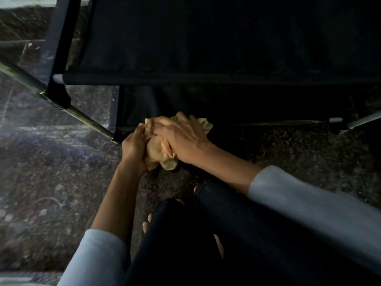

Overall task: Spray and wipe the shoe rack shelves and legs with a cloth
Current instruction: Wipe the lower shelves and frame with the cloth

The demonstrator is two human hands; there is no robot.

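Both hands (165, 141) grip bunched cloth (157, 148) (long axis near-far).

Location: home interior. Indicators: fabric-shelved shoe rack (206, 48) with metal tube legs (82, 114), standing on a dark speckled stone floor (61, 172), dimly lit.

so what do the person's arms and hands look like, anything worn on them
Both arms wear light grey long sleeves, pushed up so the forearms are bare. The left hand and right hand are bare: no gloves, and no rings, watch or bracelets that show in this dim light.
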